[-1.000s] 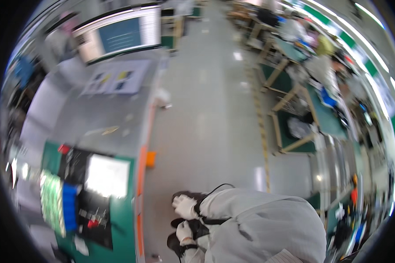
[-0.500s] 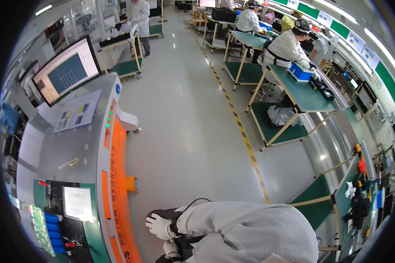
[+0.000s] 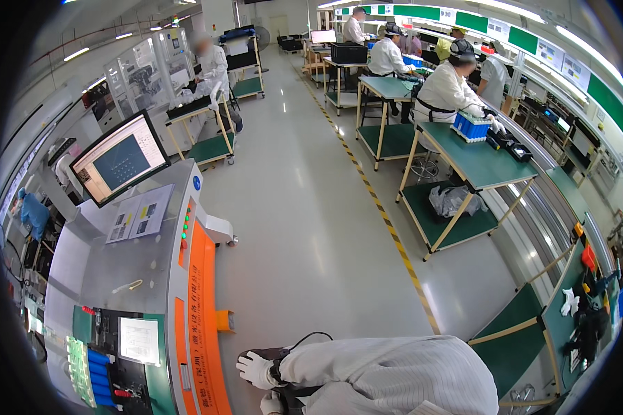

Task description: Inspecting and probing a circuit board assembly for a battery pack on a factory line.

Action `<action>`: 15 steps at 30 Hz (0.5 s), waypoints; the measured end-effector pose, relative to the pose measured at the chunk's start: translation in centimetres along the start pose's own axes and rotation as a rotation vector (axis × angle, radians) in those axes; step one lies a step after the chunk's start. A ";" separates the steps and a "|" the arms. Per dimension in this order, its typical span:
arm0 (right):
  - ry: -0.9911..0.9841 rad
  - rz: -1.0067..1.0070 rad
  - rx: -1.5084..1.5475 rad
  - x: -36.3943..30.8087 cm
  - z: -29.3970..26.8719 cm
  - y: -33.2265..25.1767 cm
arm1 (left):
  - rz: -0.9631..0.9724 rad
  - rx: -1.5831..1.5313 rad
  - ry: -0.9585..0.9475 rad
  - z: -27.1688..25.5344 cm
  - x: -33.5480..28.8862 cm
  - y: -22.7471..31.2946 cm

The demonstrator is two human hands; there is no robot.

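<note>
You are holding both gloved hands low in the frame, just left of its bottom centre. Your right hand (image 3: 257,370) is lying across a dark rounded form (image 3: 273,353), touching it, with the fingers spread and pointing toward the left side of the frame; no object is showing between them. The form is running roughly left to right, nearly in line with your right sleeve (image 3: 374,366), and its upper edge is showing just above your knuckles. What it is, you cannot be sure from this view.

Your left hand (image 3: 272,402) is sitting just below, nearer the bottom edge and partly hidden, so whether it is gripping anything cannot be told. Of the two, your right hand is plainly the one covering the form. A black band (image 3: 276,373) is circling your right wrist, and a thin dark cable (image 3: 311,335) is arching above the sleeve.

Toward the lower left, the orange panel (image 3: 212,339) is standing between your hands and the green bench top (image 3: 160,377). On that bench, a white sheet (image 3: 139,340) is lying above and right of the blue rolls (image 3: 101,379), well apart from your fingers.
</note>
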State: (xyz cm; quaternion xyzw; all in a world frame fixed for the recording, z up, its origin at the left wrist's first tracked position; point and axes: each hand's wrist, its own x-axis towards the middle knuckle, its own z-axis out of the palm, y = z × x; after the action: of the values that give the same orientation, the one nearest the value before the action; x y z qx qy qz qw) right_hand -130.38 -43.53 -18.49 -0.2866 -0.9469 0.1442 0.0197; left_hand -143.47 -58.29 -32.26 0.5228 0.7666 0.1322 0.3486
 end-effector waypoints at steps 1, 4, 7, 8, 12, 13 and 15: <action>0.031 -0.012 -0.016 0.0 -0.1 -0.2 | 0.006 0.011 -0.005 0.1 0.0 -0.3; 0.002 0.032 -0.065 0.0 -1.0 -0.5 | -0.097 0.149 -0.084 0.7 0.3 -1.0; -0.115 0.058 -0.044 0.2 -2.4 -0.2 | 0.024 0.191 -0.153 1.1 0.8 -1.2; -0.176 0.074 -0.012 0.4 -2.9 0.0 | 0.084 0.252 -0.177 1.2 0.8 -1.1; -0.298 0.123 0.063 1.4 -3.7 0.7 | -0.054 0.253 -0.147 1.2 1.1 -0.2; -0.310 0.112 0.069 1.9 -3.7 0.9 | -0.104 0.259 -0.143 1.0 1.2 -0.2; -0.301 0.137 0.106 2.7 -3.4 1.0 | -0.193 0.309 -0.177 1.0 1.5 -0.2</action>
State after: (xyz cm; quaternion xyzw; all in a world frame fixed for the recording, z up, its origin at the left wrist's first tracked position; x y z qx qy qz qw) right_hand -131.70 -40.37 -15.65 -0.3242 -0.9084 0.2365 -0.1172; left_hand -143.25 -57.14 -33.70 0.5037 0.7907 -0.0673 0.3414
